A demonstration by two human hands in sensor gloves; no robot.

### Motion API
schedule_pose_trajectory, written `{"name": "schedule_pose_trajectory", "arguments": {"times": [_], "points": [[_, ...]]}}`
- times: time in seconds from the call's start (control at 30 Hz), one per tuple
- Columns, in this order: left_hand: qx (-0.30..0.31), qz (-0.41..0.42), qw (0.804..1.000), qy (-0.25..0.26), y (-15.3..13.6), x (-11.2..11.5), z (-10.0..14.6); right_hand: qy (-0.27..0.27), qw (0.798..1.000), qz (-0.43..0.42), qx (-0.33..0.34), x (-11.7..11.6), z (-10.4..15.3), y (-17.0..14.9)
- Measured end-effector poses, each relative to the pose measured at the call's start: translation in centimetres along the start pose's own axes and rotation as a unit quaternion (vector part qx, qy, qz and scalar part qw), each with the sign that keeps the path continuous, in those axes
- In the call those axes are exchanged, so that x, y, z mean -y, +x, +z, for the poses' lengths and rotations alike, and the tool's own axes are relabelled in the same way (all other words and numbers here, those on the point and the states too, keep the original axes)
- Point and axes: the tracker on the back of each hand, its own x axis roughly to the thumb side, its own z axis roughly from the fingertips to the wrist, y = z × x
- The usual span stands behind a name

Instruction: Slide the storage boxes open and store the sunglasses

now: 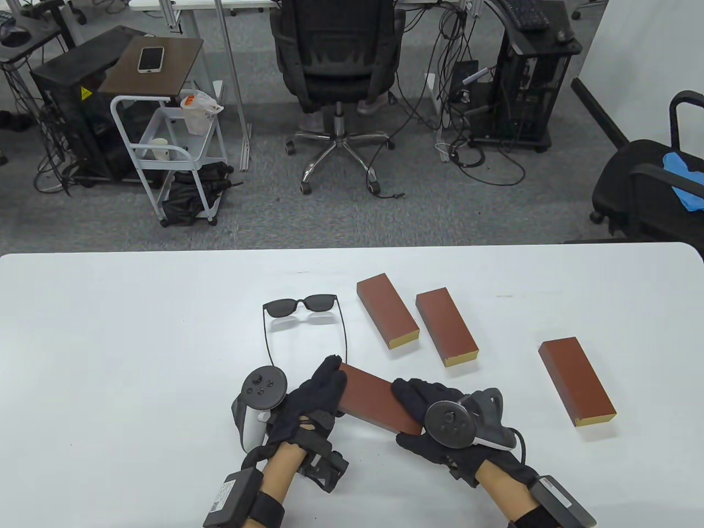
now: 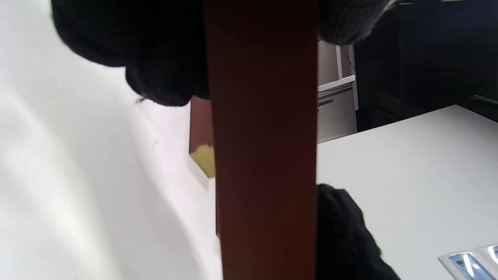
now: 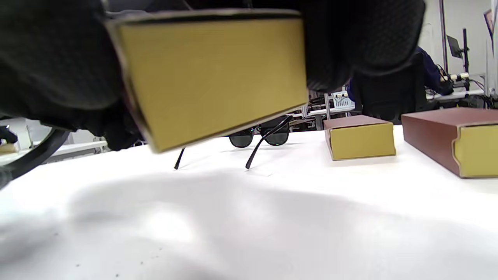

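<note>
Both hands hold one brown storage box [image 1: 374, 404] lifted off the white table [image 1: 110, 341] near its front edge. My left hand [image 1: 322, 393] grips its left end, fingers curled over the end. My right hand [image 1: 426, 410] grips the right end, where the yellow inner drawer [image 3: 212, 74] shows flush in the sleeve. The brown sleeve [image 2: 264, 155] fills the left wrist view. Black sunglasses [image 1: 302, 316] lie unfolded just beyond the box, arms pointing toward me; in the right wrist view the sunglasses [image 3: 258, 138] stand behind the held box.
Three more brown boxes lie closed on the table: two side by side [image 1: 388, 311] [image 1: 445, 327] right of the sunglasses, one [image 1: 576, 381] farther right. Beyond the table's far edge stand an office chair [image 1: 335, 71] and a white cart [image 1: 170, 148].
</note>
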Motion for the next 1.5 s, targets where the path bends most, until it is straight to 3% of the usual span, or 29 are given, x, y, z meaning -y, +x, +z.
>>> {"name": "schedule_pose_trajectory", "arguments": {"times": [0.13,0.27,0.67,0.87,1.03,1.2,1.4,1.5], "points": [[0.032,-0.091,0.993,0.069,0.9,-1.1,0.4,0.008,0.997,0.022,-0.080,-0.2,-0.2,-1.8],[0.049,-0.137,0.985,0.093,1.2,-1.5,0.6,0.047,0.987,0.061,-0.139,-1.1,-0.5,-3.1],[0.061,-0.179,0.975,0.117,1.1,-2.4,0.6,0.120,0.977,0.055,-0.169,-4.2,-1.6,-3.4],[0.063,-0.206,0.968,0.128,1.0,-2.7,0.5,0.113,0.978,0.059,-0.168,-3.9,-1.2,-3.7],[0.066,-0.239,0.960,0.127,1.1,-2.3,0.5,0.050,0.981,0.048,-0.180,-1.9,-0.1,-4.0],[0.067,-0.285,0.948,0.128,1.0,-1.9,0.5,0.009,0.978,0.097,-0.183,-1.2,1.4,-4.4],[0.056,-0.328,0.934,0.133,0.7,-2.2,0.0,0.023,0.981,0.100,-0.164,-1.7,2.0,-5.4],[0.042,-0.343,0.928,0.142,0.8,-2.8,-0.8,0.004,0.981,0.096,-0.168,-1.2,2.0,-5.8]]}}
